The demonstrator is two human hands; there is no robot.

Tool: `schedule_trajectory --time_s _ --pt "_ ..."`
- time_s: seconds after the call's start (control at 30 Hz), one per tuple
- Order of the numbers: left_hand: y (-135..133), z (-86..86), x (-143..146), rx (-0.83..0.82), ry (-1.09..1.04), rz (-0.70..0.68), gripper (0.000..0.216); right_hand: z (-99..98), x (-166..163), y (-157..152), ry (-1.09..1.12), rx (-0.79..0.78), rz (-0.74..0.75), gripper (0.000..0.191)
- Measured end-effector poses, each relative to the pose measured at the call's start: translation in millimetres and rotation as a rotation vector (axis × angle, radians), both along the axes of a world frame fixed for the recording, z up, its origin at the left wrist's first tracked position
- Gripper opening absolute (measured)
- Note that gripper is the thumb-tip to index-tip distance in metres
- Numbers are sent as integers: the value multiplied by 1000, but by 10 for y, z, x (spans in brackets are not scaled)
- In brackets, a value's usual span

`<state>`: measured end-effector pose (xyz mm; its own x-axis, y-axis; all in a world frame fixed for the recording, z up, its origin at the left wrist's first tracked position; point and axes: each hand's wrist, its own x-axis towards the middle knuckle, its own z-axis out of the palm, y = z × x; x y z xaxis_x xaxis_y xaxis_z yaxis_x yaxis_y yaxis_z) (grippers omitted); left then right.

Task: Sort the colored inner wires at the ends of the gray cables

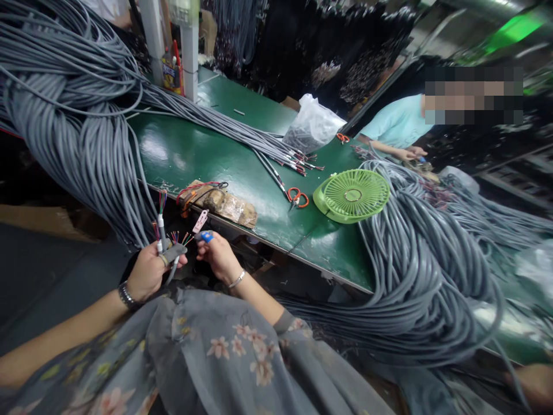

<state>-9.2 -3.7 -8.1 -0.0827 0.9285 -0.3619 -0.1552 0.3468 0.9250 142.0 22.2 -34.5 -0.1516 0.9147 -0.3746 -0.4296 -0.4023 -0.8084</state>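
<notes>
My left hand [149,271] is closed around the ends of a few grey cables [162,226], whose stripped tips fan out in thin coloured wires. Its thumb and a finger wear grey covers. Just to the right, my right hand [221,258] has its thumb and fingers pinched together, with blue and grey covers on the tips. It is close to the coloured wires [186,237]; whether a wire is between its fingertips is too small to tell. A pink tag-like piece [201,221] shows just above my right fingertips, by the table edge.
On the green table [181,155] lie a taped brown block [228,206], orange-handled scissors [297,197], a green fan [352,195] and a plastic bag [313,124]. Large grey cable bundles [86,115] hang left and right [423,276]. A person in light blue [395,124] works across the table.
</notes>
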Motion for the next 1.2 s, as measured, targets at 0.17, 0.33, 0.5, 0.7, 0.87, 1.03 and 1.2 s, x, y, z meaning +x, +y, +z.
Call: schedule_trajectory --time_s 0.17,0.33,0.5,0.7,0.87,1.03,1.2 --pt "-18 22 20 17 0 -47 41 35 -78 -58 -26 73 167 48" --pt "-33 22 23 1 -7 -56 39 11 -110 -51 -73 112 122 47" --pt "-26 11 33 6 -16 -38 39 -6 -120 -87 -97 99 82 40" --pt "-16 -18 51 -11 -36 59 39 2 -134 -95 -78 103 32 32" --pt "-2 -10 37 -24 -41 -10 40 -28 -144 -74 -55 76 26 35" --pt "5 -6 35 -59 -64 -152 39 -61 -159 -47 112 -2 195 47" --pt "-1 -42 40 -21 -68 -155 35 -82 -164 -53 98 9 166 50"
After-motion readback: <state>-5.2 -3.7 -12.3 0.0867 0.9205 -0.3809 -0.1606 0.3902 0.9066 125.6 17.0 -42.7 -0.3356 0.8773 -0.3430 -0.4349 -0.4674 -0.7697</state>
